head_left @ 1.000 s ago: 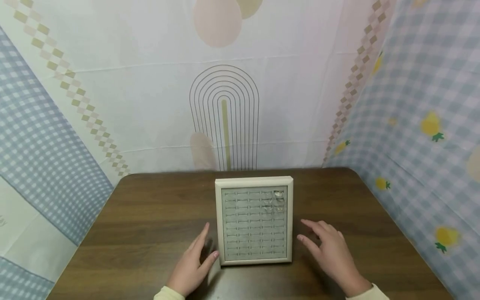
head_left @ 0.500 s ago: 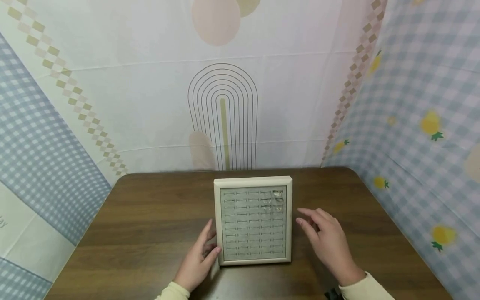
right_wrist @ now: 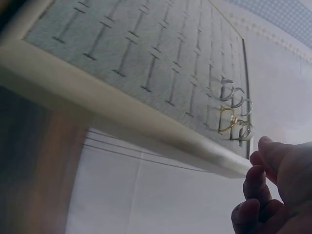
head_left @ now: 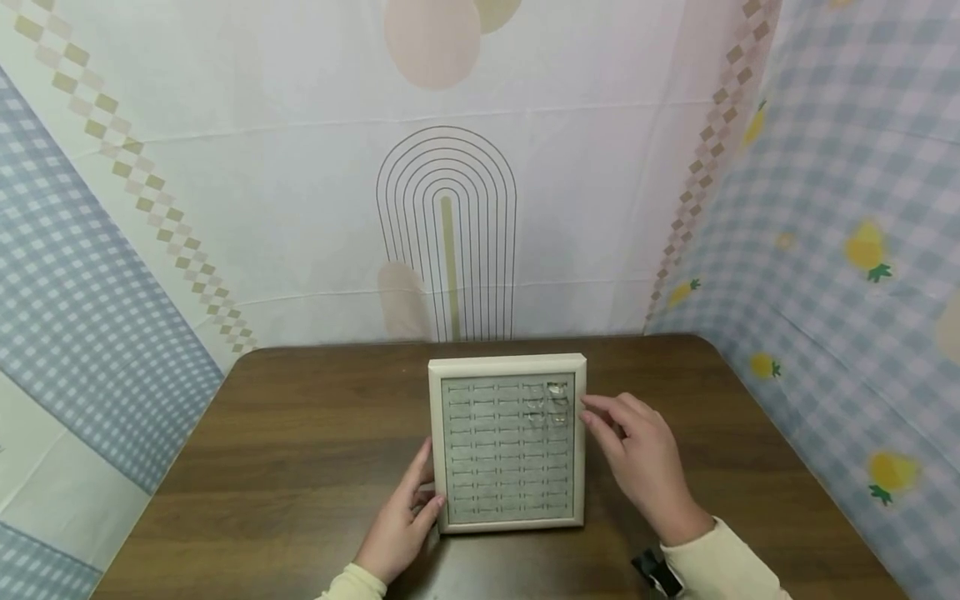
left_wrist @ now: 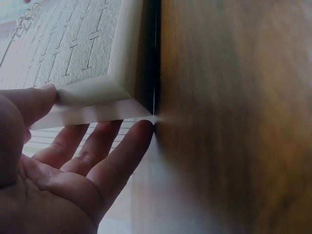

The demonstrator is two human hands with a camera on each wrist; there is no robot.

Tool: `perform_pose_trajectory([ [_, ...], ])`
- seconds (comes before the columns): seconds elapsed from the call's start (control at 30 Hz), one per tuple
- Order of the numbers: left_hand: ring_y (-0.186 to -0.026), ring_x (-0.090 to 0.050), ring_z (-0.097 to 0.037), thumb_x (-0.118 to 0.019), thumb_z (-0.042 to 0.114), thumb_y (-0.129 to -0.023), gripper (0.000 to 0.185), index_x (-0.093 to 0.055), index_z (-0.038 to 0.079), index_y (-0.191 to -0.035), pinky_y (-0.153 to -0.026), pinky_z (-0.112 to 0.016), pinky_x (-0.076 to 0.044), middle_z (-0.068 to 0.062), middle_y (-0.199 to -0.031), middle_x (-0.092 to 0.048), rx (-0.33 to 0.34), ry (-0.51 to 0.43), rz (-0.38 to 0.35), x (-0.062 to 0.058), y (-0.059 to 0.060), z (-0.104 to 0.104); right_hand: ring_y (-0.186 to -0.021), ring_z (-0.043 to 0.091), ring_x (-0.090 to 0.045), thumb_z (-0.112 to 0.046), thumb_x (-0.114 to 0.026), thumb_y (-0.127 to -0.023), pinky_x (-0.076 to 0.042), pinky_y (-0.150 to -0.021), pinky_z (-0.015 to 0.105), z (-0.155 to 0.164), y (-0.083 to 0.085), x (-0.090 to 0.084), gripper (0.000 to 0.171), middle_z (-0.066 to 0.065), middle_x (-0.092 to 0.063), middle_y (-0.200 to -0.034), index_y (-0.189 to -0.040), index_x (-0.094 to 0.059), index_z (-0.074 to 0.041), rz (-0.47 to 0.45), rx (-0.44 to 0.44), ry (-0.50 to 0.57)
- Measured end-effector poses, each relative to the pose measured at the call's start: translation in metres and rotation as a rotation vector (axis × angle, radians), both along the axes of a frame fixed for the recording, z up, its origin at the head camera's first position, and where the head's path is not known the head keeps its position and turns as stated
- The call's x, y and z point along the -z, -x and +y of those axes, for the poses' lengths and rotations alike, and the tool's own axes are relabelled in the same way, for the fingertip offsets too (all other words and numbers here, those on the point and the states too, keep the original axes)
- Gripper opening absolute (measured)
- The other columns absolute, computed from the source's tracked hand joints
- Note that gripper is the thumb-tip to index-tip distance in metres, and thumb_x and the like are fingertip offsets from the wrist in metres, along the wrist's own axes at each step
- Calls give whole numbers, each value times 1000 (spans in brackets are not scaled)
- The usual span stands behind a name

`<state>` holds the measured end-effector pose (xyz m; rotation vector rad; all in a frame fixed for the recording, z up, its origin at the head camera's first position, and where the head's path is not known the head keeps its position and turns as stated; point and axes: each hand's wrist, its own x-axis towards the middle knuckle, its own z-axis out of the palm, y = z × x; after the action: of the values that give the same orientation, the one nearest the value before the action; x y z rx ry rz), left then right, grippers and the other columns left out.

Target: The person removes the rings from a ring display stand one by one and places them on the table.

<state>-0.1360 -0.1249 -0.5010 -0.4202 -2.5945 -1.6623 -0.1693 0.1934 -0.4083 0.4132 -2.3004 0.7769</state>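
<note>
At the near left corner of the ring tray point(head_left: 507, 442), the left hand point(head_left: 401, 521) rests with straight, relaxed fingers point(left_wrist: 105, 146); its thumb presses the cream frame's near edge while the fingertips lie along the frame's left side. By the far right edge, the right hand point(head_left: 637, 458) hovers with loosely bent fingers point(right_wrist: 256, 183) holding nothing, fingertips just beside the frame, near the rings point(right_wrist: 234, 114). Those few rings, silver ones and a gold one, sit upright in the slots of the tray's far right corner; the other slots show only grey padding. This square tray has a smooth cream rim around rows of soft slotted fabric. It lies flat mid-table on the dark wooden table point(head_left: 285, 450), with bare wood left, right and near. Patterned cloth point(head_left: 300, 208) hangs close behind the far edge and along the right.
</note>
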Motion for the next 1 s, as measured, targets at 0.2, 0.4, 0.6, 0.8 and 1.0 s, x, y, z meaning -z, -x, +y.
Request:
perform_pose_trajectory([
  [0.2,-107,-67,-32,-61,3,-99,83,-15,32,-162,-85,-33,-57,-22,-133,-59,4,2,9,1,-1,0,-61,2,-39,-9,-81,-85,-36,-56,24,-10,9,-8,19,-14,-54,-74,-103,-79,-13,64,-46,-11],
  [0.4,-108,-68,-31,-61,7,-100,82,-15,34,-162,-85,-34,-57,-21,-132,-59,6,30,9,1,1,-1,-62,4,-40,-15,-81,-86,-36,-59,28,-19,18,-17,17,-12,-55,-73,-103,-79,-16,43,-40,-42],
  [0.6,-107,-68,-31,-61,7,-100,82,-14,34,-162,-84,-34,-57,-20,-131,-60,10,43,11,0,2,-1,-68,9,-51,-22,-81,-85,-42,-68,37,-24,26,-23,10,-9,-61,-76,-94,-80,-17,-6,-19,-102],
  [0.8,-107,-68,-30,-61,6,-100,83,-13,33,-162,-84,-34,-57,-19,-130,-60,10,50,14,-1,1,0,-70,10,-53,-19,-82,-84,-42,-69,37,-25,28,-25,6,-9,-64,-78,-90,-79,-18,-25,-23,-98],
  [1.0,-107,-68,-29,-61,7,-100,83,-13,31,-163,-86,-36,-57,-18,-129,-61,0,71,13,-2,1,1,-73,11,-56,-13,-80,-86,-45,-76,42,-25,29,-26,6,-6,-66,-84,-87,-76,-17,-66,-57,-77],
])
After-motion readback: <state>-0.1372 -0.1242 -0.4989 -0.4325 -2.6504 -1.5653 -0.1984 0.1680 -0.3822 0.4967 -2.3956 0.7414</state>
